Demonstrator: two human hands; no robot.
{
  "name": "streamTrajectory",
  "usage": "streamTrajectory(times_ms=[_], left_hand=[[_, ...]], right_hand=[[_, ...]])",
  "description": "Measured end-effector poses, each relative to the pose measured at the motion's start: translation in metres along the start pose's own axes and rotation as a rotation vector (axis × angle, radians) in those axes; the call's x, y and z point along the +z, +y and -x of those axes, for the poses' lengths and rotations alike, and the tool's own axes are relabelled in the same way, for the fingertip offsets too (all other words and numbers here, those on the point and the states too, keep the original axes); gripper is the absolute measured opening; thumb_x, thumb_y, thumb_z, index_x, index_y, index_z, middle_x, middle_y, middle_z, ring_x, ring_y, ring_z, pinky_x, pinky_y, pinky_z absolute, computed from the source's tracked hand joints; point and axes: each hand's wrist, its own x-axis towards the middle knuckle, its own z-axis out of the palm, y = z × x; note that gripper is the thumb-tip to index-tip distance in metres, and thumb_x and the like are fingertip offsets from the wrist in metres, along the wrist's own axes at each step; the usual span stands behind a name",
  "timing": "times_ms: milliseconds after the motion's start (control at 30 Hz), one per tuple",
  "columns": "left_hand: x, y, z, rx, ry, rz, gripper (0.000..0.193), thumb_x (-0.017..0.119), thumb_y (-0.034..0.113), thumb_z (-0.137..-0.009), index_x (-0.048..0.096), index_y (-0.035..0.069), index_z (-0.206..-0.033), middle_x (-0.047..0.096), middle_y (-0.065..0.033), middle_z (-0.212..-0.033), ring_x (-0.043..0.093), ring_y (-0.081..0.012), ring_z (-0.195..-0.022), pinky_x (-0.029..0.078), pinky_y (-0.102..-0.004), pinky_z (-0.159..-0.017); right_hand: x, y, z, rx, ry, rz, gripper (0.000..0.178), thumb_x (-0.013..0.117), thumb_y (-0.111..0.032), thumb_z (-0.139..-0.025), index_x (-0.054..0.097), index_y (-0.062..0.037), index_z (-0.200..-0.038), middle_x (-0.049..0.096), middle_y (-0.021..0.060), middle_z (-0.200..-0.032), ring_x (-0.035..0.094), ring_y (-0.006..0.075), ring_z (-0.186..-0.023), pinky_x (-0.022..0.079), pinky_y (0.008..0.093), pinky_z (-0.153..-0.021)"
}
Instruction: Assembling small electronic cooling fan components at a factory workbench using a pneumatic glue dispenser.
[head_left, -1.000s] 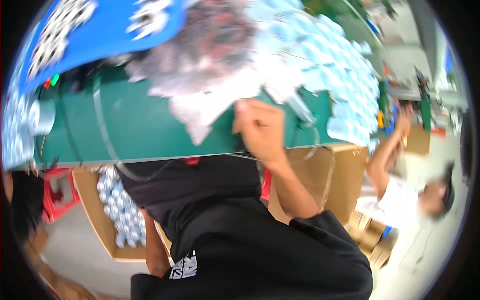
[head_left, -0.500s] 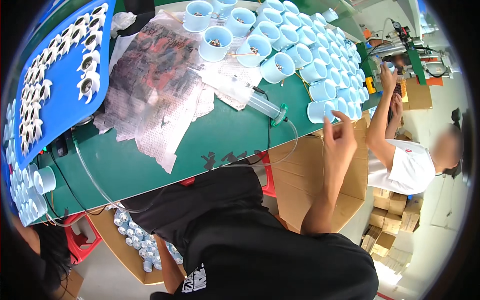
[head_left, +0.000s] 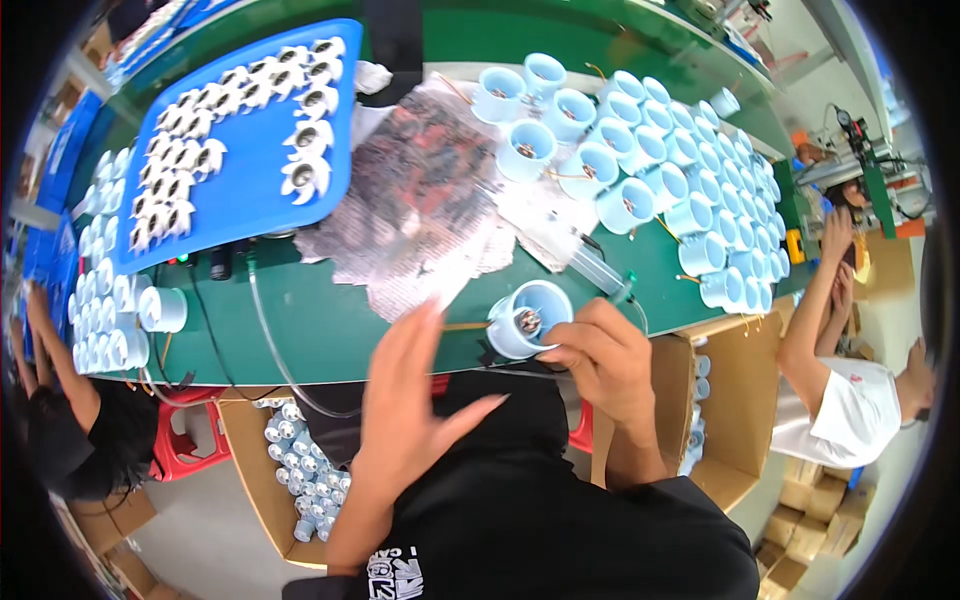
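Observation:
My right hand (head_left: 608,362) pinches the rim of a light blue plastic cup (head_left: 548,298) just above the table's front edge. The cup is tilted with its mouth toward me, and metal parts show at its bottom. A thin brownish wire (head_left: 465,326) sticks out from its left side. My left hand (head_left: 405,405) is slightly blurred, fingers stretched and thumb apart, left of the cup near that wire. Behind the cup, a clear syringe-like tube (head_left: 597,270) with a green end lies on the table.
Many similar cups (head_left: 690,215) stand in rows at the right, others (head_left: 105,300) at the left. A blue tray (head_left: 255,185) bears white finned wheels. Stained paper (head_left: 400,240) covers the table's middle. Cardboard boxes (head_left: 735,400) flank me; co-workers sit at left and right (head_left: 830,400).
My right hand has come in from the cup rows at the right and now holds a cup before me. My left hand has risen from beside the lower box. The view has shifted.

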Motion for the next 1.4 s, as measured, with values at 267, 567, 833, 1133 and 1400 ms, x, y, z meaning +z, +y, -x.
streamTrajectory(times_ms=[267,567,833,1133,1400], left_hand=[[0.062,-0.028,-0.098,0.149,0.067,0.197,0.073,0.074,0.04,-0.07,0.049,-0.003,-0.123,0.055,-0.0231,-0.115,0.051,-0.0394,-0.108,0.037,-0.0457,-0.096],[0.142,-0.014,-0.116,0.255,0.132,0.079,0.069,0.066,0.061,-0.055,0.066,-0.002,-0.085,0.065,-0.016,-0.084,0.058,-0.0296,-0.086,0.03,-0.0425,-0.091],[0.117,0.019,-0.068,0.51,0.501,0.047,0.08,0.06,0.073,-0.055,0.067,-0.002,-0.081,0.064,-0.0136,-0.084,0.055,-0.0299,-0.087,0.024,-0.0538,-0.102],[0.058,-0.006,-0.031,0.353,0.448,0.475,0.054,0.075,0.034,-0.059,0.055,-0.002,-0.094,0.053,-0.0172,-0.084,0.053,-0.0349,-0.086,0.042,-0.0421,-0.079],[0.029,-0.051,-0.005,-0.018,0.188,0.085,0.065,0.074,0.012,-0.061,0.05,0.001,-0.121,0.055,-0.0147,-0.115,0.051,-0.0321,-0.113,0.039,-0.0412,-0.1]], right_hand=[[0.036,0.015,0.025,0.643,0.378,-1.019,0.052,0.045,-0.027,-0.098,0.037,0.0079,-0.136,0.055,0.021,-0.125,0.058,0.0277,-0.11,0.053,0.0315,-0.076],[0.014,0.088,0.035,0.569,0.105,-2.067,0.049,0.041,-0.013,-0.098,0.024,0.0082,-0.139,0.032,0.0193,-0.144,0.033,0.0304,-0.133,0.027,0.0415,-0.114],[0.057,0.108,0.023,0.607,0.12,-1.984,0.051,0.051,-0.028,-0.091,0.041,0.004,-0.13,0.043,0.0186,-0.134,0.038,0.0291,-0.127,0.029,0.0413,-0.107],[0.062,0.09,-0.023,0.356,0.289,-1.511,0.049,0.058,-0.032,-0.083,0.056,-0.0006,-0.12,0.053,0.0187,-0.123,0.045,0.0288,-0.117,0.033,0.0413,-0.099],[0.009,0.066,-0.028,0.242,0.369,-1.35,0.053,0.062,-0.03,-0.076,0.054,0.0043,-0.115,0.053,0.0158,-0.113,0.054,0.0324,-0.107,0.051,0.0418,-0.08]])
